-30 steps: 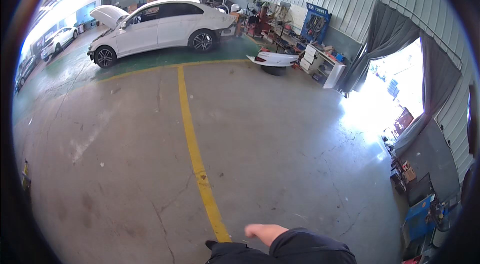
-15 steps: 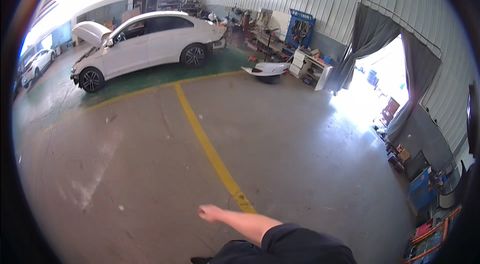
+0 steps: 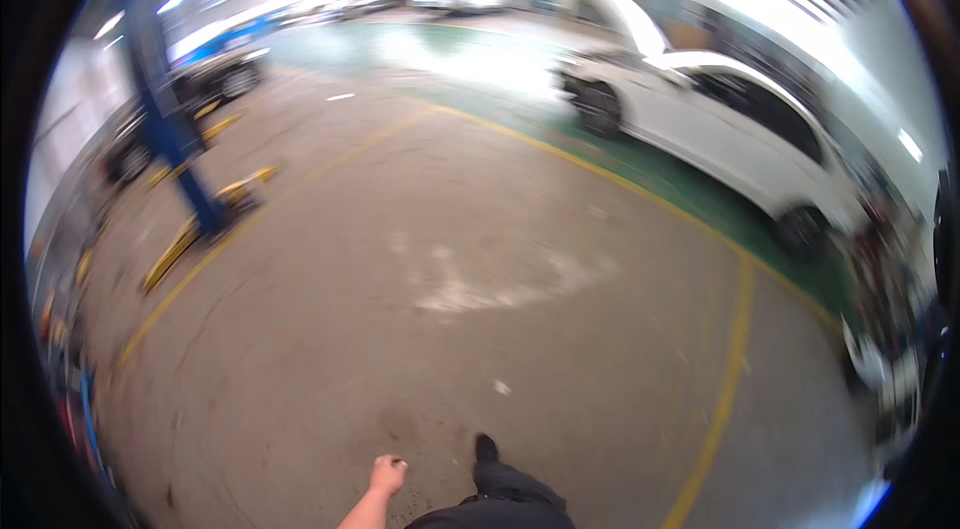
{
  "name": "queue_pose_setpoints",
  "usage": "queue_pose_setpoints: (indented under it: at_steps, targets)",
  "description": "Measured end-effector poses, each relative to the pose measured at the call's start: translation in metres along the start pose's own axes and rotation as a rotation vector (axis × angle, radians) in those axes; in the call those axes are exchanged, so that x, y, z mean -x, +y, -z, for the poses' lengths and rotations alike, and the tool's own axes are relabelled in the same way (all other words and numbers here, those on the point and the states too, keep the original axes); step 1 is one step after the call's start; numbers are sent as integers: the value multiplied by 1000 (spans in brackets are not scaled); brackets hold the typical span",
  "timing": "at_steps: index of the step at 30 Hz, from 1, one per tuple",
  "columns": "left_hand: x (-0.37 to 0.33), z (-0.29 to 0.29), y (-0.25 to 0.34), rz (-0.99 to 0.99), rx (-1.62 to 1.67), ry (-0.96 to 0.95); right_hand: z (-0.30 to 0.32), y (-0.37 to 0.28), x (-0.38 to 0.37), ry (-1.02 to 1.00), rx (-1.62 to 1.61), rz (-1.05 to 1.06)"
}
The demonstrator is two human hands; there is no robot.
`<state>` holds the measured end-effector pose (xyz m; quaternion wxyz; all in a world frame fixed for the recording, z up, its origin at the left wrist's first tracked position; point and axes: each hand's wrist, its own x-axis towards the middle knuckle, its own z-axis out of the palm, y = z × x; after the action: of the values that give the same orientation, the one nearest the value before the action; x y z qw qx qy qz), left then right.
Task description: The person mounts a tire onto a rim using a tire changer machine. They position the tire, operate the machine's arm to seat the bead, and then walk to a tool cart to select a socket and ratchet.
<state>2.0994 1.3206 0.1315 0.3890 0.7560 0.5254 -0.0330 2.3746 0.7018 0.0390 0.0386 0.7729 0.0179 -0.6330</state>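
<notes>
My left hand (image 3: 388, 475) hangs low over the concrete floor (image 3: 330, 379), left of my dark-clothed leg. Its fingers are curled closed. A small dark spot shows by the fingertips, and I cannot make out whether anything is held. Nothing stands within its reach; the floor beneath is the closest surface. One dark shoe (image 3: 486, 448) is stretched forward to the right of this hand. My right hand is out of the picture.
A white car (image 3: 720, 134) with its hood raised stands at the right on green floor. At the left rises a blue lift post (image 3: 165, 119) with yellow arms (image 3: 175, 254) near the floor. A dark car (image 3: 215, 79) is behind it. Yellow lines (image 3: 735, 369) cross the floor.
My view has swung left, bringing the lift post into sight and shifting the white car rightward. My right arm has left the picture and my left hand has come in.
</notes>
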Motion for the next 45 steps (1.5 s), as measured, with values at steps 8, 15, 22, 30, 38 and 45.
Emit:
queue_pose_setpoints:
  at_steps: [8, 15, 22, 30, 38, 45]
  targets:
    - [-76, 109, -149, 522, -151, -521, 439, -551, 10, 672, 344, 294]
    - [-237, 188, -155, 929, 218, -374, 690, -1033, 174, 969, -234, 995]
    - [-573, 359, -87, 720, 47, -307, 600, -1218, 97, 729, 315, 963]
    - [-991, 638, 28, 176, 246, 457, 551, -1220, -98, -26, 57, -43]
    - [-1163, 686, 21, 765, 419, 106, 786, -1608, -122, 180, 710, 148]
    - [-1267, 708, -1, 757, 130, -464, 969, -2182, 16, 367, -142, 1013]
